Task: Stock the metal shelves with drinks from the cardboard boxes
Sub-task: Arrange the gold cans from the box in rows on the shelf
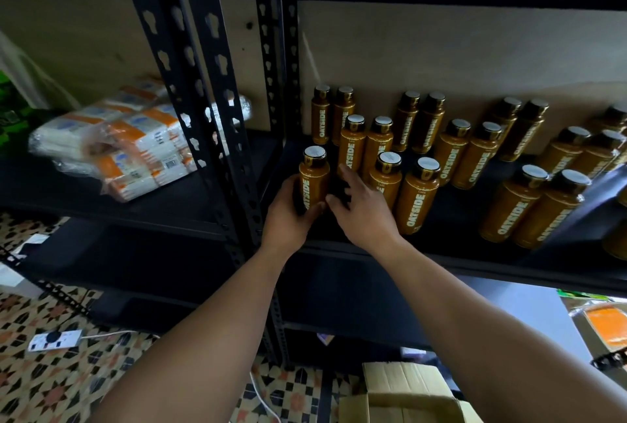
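Black metal shelf (pixel 441 263) w/ a pale back board (pixel 441 49), carrying paired rows of brown Oatside bottles (pixel 419 195). On the person's left hand (pixel 288 219) the fingers (pixel 294 189) curl round the lower body of one more bottle (pixel 314 178), upright at the shelf's front-left corner, just beside the post (pixel 234 137). Just right of it the right hand (pixel 363 209) has fingers spread, holding nothing (can't tell if the forefinger touches the row behind). Step in hand, I'd say: seating this bottle. Best set it flat, label out, leaving room beside it for a partner, w/o knocking neighbours. Below, a cardboard box (pixel 403 385) sits on the floor (pixel 51 388).
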